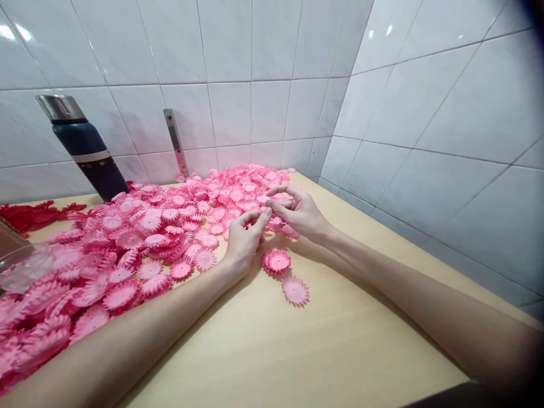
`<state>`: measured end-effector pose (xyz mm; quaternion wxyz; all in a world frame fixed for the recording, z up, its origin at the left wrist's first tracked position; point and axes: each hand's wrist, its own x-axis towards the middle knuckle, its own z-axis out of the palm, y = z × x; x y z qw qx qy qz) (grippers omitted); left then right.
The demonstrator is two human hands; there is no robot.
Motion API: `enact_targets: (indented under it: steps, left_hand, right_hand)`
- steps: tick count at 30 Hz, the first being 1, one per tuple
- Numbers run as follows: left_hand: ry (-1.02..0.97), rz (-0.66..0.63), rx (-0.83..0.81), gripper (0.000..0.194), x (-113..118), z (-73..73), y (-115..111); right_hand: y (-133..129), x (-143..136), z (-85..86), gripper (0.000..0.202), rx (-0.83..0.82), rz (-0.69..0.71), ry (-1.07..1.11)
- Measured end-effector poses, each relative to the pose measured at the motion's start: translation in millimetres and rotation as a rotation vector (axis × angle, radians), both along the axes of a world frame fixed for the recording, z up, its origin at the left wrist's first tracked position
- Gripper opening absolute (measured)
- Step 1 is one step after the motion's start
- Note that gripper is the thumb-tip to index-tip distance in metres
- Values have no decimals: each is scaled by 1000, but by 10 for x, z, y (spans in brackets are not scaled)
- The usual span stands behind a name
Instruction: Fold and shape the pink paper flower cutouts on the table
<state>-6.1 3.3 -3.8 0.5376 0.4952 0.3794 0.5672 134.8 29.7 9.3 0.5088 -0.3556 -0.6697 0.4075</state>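
Observation:
My left hand (245, 241) and my right hand (300, 212) meet in front of the heap of pink flower-shaped pieces (170, 215). The thumb and fingertips of my left hand are pinched together, touching the thumb tip of my right hand. What lies between the fingertips is too small to make out. My right hand's fingers curve toward its thumb over the pink heap. Just below the hands, a darker-edged pink flower (276, 262) rests on the table, and a paler flat one (296, 290) lies next to it.
A dark blue bottle (91, 150) with a steel cap stands behind the heap at the left. Red pieces (38, 215) and a clear plastic container (25, 266) are at the far left. Tiled walls (272, 107) border the wooden table (340, 340).

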Motion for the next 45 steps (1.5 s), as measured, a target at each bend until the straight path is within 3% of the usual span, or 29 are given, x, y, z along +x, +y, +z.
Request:
enact_targets:
  steps: [5, 9, 13, 18, 26, 45]
  left_hand:
    - [18, 80, -1, 18, 9, -2, -2]
    - [-57, 206, -79, 18, 3, -40, 42]
    - [-62, 181, -52, 20, -7, -68, 73]
    - [10, 195, 1, 27, -10, -59, 55]
    - [40, 223, -20, 35, -12, -2, 7]
    - [11, 284, 7, 25, -9, -73, 61]
  right_hand:
    - [23, -4, -3, 43, -15, -38, 1]
    - [122, 72, 2, 44, 29, -277, 94]
    - [211, 171, -24, 45, 54, -427, 138]
    - [189, 169, -39, 42, 83, -333, 97]
    - [91, 125, 5, 43, -30, -92, 71]
    - [93, 85, -25, 36, 66, -242, 18]
